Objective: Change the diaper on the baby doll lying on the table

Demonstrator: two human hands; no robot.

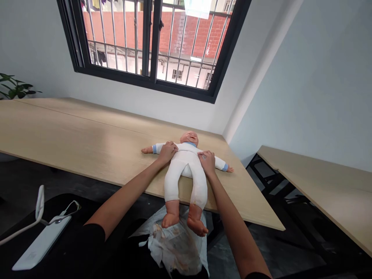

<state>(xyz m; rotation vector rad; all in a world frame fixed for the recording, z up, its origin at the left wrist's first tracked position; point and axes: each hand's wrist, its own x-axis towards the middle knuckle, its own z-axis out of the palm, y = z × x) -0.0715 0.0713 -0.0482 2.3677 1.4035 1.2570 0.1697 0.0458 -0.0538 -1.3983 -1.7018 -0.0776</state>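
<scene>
A baby doll (pixel 186 155) on its back near the middle of the frame, head (pixel 189 138) toward the window, in a white padded one-piece suit with pale blue collar and cuffs. Arms stretched straight out to either side. Legs reaching past the near edge of a pale wood-grain surface (pixel 87 131), bare feet (pixel 197 226) hanging over it at lower center.

The left hand (pixel 167 152) on the doll's chest, toward the left of the frame, with fingers (pixel 172 147) curved over the suit. The right hand (pixel 207 162) on the doll's opposite side, near the waist, with fingers (pixel 203 155) spread against the cloth. Neither hand visibly clenched; any light grip on the suit impossible to tell from this view.

Just below the feet, a crumpled, brown-stained disposable diaper (pixel 171 248). At lower left, a white smartphone (pixel 40 244) with a white cord, on dark fabric. Green leaves of a plant (pixel 14 87) at far left, a barred window (pixel 151 42) at top, and a second surface (pixel 319 190) at right.

Probably light and soft in the body, with firmer molded head, hands and feet; likely floppy, though not fragile. Best hold probably around the torso beneath the arms, with support behind the head.
</scene>
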